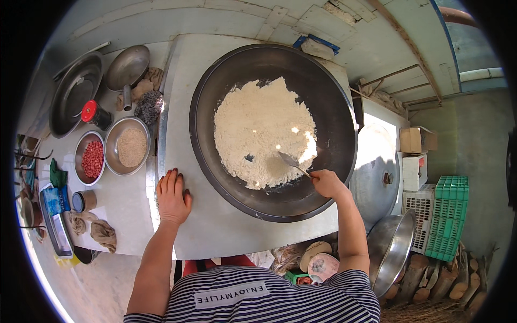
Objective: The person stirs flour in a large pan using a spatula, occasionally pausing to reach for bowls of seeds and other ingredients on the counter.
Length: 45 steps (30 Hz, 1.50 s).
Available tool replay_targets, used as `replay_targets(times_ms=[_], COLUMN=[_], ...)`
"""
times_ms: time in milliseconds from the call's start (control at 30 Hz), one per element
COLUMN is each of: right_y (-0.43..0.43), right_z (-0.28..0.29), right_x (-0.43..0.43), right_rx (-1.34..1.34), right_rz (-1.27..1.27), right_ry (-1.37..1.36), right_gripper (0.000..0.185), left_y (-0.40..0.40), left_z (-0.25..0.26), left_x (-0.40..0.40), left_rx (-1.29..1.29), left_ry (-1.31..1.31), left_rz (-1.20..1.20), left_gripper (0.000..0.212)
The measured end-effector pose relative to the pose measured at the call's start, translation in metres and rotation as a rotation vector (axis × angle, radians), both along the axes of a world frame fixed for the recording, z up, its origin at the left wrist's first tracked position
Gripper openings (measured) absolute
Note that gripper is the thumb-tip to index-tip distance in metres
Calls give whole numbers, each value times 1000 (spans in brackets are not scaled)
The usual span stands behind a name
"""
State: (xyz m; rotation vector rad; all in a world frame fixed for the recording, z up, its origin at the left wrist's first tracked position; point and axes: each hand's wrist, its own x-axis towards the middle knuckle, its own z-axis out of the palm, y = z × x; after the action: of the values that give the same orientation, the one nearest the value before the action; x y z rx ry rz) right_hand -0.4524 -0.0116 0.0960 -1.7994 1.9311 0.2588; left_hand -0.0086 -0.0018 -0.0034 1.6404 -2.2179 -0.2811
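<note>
A very large dark metal basin [335,121] stands on the pale counter, with a wide bed of off-white flour-like powder [258,117] in it. My right hand [329,183], over the basin's near right side, is closed round the handle of a metal spoon [288,159]; the spoon's bowl rests at the powder's surface. Small dark gaps in the powder show the basin's bottom. My left hand [173,198] lies flat on the counter [202,238], left of the basin, holding nothing.
On the left are a steel bowl of red peanuts [79,161], a steel bowl of light brown grains [114,167], a red-lidded jar [97,115], a frying pan [127,66] and cloths [103,234]. On the right stand a large metal lid [373,173], a steel basin [389,250] and green crates [448,218].
</note>
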Motion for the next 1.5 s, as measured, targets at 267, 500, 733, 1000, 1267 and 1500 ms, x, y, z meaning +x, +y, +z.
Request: replay_targets(times_ms=[267, 500, 733, 1000, 1267, 1500], right_y=[-26, -22, -9, -8, -1, -1], right_z=[40, 30, 15, 6, -9, 7], right_x=[11, 23, 53, 80, 77, 82], right_rx=[208, 298, 342, 380, 406, 392], right_rz=[-334, -278, -516, -583, -573, -582], right_ry=[40, 67, -464, -596, -565, -559], right_gripper=[30, 27, 24, 25, 29, 30], left_y=[1, 1, 1, 0, 0, 0], left_z=[0, 1, -1, 0, 0, 1], left_x=[3, 4, 4, 4, 2, 4], left_rx=[21, -11, 9, 7, 11, 13], left_ry=[-36, -8, -32, -17, -14, -16], left_rz=[12, 4, 9, 15, 9, 7], left_gripper=[47, 46, 47, 47, 46, 46])
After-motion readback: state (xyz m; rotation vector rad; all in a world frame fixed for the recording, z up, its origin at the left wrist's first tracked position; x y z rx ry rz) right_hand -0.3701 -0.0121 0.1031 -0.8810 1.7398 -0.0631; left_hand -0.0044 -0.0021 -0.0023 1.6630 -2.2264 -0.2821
